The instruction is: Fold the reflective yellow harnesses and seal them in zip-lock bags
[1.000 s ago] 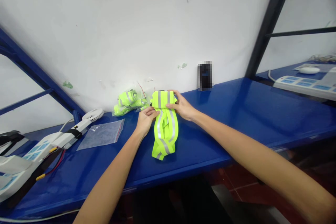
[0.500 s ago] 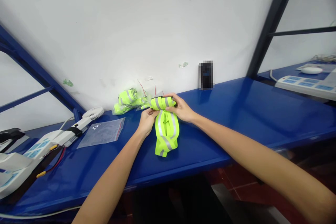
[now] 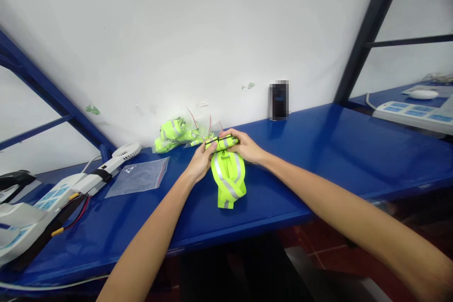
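Observation:
A yellow-green reflective strap (image 3: 229, 177) with silver stripes is rolled at its top, and its loose looped part hangs down over the blue table. My left hand (image 3: 202, 161) is closed on the left end of the roll, thumb on top. Fingers of my right hand (image 3: 247, 147) wrap round the right end. A thin black edging shows along the roll between the hands. Behind my left hand, more reflective straps (image 3: 172, 133) lie in clear bags against the wall.
On the blue table (image 3: 304, 151), a flat clear bag (image 3: 139, 178) lies left of my hands. Farther left are a white fan (image 3: 126, 150), a power strip (image 3: 53, 198) and a cable with yellow connectors (image 3: 80, 214). A pixelated dark object (image 3: 279, 100) stands by the wall.
The roll has turned in my hands, so its black edging now faces up. My left thumb has moved onto it, and the hanging loops have swung slightly right.

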`<state>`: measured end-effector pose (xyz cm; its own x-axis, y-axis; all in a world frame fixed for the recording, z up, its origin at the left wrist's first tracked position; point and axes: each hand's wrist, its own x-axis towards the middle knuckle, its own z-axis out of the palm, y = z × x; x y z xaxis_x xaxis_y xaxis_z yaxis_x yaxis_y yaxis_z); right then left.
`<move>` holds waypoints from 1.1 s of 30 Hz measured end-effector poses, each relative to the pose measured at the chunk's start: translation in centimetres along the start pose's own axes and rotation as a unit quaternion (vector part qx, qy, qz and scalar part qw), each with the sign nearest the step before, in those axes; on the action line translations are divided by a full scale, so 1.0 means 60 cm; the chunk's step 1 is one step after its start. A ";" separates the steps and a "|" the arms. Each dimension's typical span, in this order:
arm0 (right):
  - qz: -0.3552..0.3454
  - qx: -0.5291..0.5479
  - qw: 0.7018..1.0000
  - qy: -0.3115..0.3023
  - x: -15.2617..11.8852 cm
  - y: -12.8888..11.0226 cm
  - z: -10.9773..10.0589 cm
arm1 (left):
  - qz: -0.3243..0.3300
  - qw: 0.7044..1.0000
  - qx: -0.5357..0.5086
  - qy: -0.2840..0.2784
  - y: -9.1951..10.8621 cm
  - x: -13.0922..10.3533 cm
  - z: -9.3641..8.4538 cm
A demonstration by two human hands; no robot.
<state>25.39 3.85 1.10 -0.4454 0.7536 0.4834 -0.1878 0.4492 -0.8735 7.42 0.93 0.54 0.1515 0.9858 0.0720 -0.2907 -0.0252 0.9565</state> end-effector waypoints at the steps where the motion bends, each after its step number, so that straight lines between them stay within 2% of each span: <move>1: 0.006 0.005 1.000 0.000 0.000 0.002 0.000 | 0.009 1.000 0.004 -0.004 -0.003 0.002 0.000; 4: 0.046 0.061 0.997 0.031 0.003 0.008 0.002 | 0.053 0.999 0.007 0.006 -0.005 0.008 -0.002; 7: 0.150 0.159 0.972 0.087 0.008 0.013 0.003 | 0.092 0.995 -0.003 0.041 0.002 0.013 -0.007; 9: 0.223 0.191 0.951 0.094 0.010 0.013 0.003 | 0.105 0.992 -0.007 0.067 0.007 0.014 -0.013; 11: 0.258 0.196 0.943 0.082 0.011 0.009 0.003 | 0.113 0.991 -0.002 0.077 0.009 0.015 -0.017; 16: 0.271 0.231 0.932 0.075 0.009 -0.004 0.002 | 0.147 0.987 0.033 0.058 0.005 0.016 -0.022; 22: 0.275 0.240 0.930 0.045 0.006 -0.003 0.004 | 0.151 0.981 0.101 0.061 0.003 0.013 -0.023; 33: 0.289 0.237 0.926 0.049 0.002 0.008 0.014 | 0.156 0.976 0.146 0.054 0.006 -0.001 -0.001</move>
<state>24.50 3.77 0.70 -0.5136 0.8533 -0.0898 -0.3160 -0.2854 -0.9048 7.23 0.89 0.85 -0.0054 0.9342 0.3568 -0.0235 -0.3568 0.9339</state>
